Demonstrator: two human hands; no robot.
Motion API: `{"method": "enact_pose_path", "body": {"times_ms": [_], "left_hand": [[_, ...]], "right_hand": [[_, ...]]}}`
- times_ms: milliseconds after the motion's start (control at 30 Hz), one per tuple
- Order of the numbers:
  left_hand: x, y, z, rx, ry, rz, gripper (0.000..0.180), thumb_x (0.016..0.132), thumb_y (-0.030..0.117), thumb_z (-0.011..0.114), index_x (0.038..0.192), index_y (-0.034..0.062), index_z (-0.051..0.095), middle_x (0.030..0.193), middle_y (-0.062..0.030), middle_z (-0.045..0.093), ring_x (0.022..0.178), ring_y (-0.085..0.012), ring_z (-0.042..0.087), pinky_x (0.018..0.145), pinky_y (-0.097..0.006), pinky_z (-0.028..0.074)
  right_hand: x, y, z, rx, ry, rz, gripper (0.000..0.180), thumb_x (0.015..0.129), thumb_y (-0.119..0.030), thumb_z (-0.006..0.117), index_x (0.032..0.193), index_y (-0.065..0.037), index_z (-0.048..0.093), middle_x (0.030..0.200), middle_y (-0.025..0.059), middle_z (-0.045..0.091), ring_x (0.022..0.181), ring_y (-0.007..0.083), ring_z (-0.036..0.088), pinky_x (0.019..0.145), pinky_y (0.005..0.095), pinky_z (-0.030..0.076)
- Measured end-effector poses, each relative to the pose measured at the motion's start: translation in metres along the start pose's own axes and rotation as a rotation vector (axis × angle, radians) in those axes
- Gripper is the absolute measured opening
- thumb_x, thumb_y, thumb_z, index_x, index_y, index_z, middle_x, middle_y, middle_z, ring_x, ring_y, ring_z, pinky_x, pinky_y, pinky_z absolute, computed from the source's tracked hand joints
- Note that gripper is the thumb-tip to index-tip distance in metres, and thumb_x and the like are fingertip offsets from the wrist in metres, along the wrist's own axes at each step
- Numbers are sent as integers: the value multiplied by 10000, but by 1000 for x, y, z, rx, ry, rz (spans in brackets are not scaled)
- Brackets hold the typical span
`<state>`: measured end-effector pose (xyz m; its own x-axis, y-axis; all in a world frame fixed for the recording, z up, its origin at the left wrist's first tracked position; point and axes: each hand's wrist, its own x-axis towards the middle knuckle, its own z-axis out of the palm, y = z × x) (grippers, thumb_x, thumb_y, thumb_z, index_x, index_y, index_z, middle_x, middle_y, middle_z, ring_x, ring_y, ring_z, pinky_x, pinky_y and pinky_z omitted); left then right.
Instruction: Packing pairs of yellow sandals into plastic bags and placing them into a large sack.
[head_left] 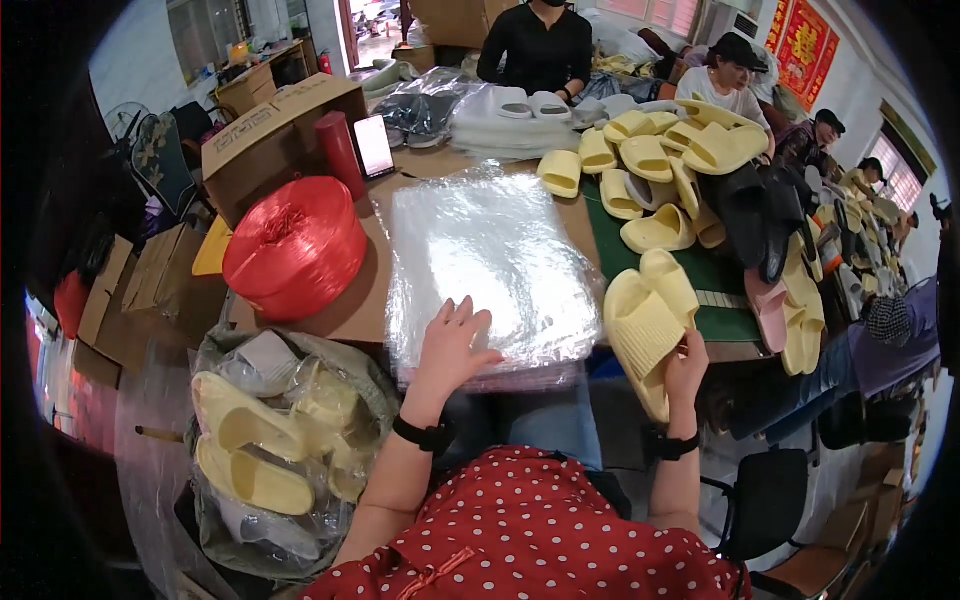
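Note:
A stack of clear plastic bags (490, 260) lies on the table before me. My left hand (456, 345) rests on its near edge, fingers spread, holding nothing. On the right, my right hand (686, 370) grips a pair of pale yellow slippers (645, 330), nested together with a ribbed strap facing up. The slippers are held upright beside the right edge of the bag stack. Beyond them, a heap of yellow slippers (650, 160) covers the far right of the table.
A large roll of red plastic twine (295, 248) sits at the left, near an open cardboard box (280, 140) and a phone (374, 147). A sack (365, 365) of bagged slippers stands at lower left. Black slippers (745, 215) and a pink slipper (767, 308) lie right. Several people work beyond.

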<state>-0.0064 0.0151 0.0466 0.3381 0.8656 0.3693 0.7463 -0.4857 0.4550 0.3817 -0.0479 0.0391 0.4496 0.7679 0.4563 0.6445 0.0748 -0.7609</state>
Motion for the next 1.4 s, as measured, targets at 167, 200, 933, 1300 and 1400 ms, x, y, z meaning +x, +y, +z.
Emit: {"method": "enact_pose_path", "body": {"times_ms": [167, 200, 933, 1300, 1400], "left_hand": [[-3, -1, 3, -17, 56, 17, 533, 681, 352, 810, 1135, 114, 663, 1301, -214, 576, 1231, -461, 479, 1028, -496, 414], [-2, 1, 1, -2, 81, 27, 490, 693, 346, 802, 1104, 110, 679, 1268, -196, 600, 1207, -435, 502, 1013, -491, 423], [-3, -16, 10, -424, 58, -312, 197, 845, 242, 685, 994, 146, 772, 1147, -151, 670, 1133, -328, 561, 981, -405, 443], [3, 24, -27, -684, 355, -338, 212, 909, 181, 637, 1069, 89, 741, 1199, -142, 660, 1159, -297, 595, 963, -351, 471], [2, 31, -35, -374, 377, -72, 198, 869, 106, 661, 1052, 104, 737, 1211, -102, 657, 1127, -314, 580, 956, -380, 475]], "right_hand": [[-10, -14, -2, 139, 35, -99, 216, 896, -36, 614, 1105, 4, 577, 966, 93, 643, 896, 174, 623, 787, 301, 494], [-13, -17, 0, 454, 28, -17, 272, 903, -56, 610, 1158, 17, 553, 1036, 71, 637, 965, 162, 612, 851, 295, 481], [-58, -130, 28, 376, -350, -278, 402, 858, -31, 694, 1224, 18, 534, 1098, 83, 640, 1009, 160, 611, 903, 304, 476], [-82, -141, 41, 118, -668, -121, 341, 806, -77, 708, 1107, -15, 559, 997, 216, 641, 941, 413, 638, 753, 415, 526], [-76, -140, 42, 62, -613, -206, 297, 799, -19, 624, 1079, -8, 526, 965, 245, 601, 913, 461, 593, 735, 462, 498]]}}
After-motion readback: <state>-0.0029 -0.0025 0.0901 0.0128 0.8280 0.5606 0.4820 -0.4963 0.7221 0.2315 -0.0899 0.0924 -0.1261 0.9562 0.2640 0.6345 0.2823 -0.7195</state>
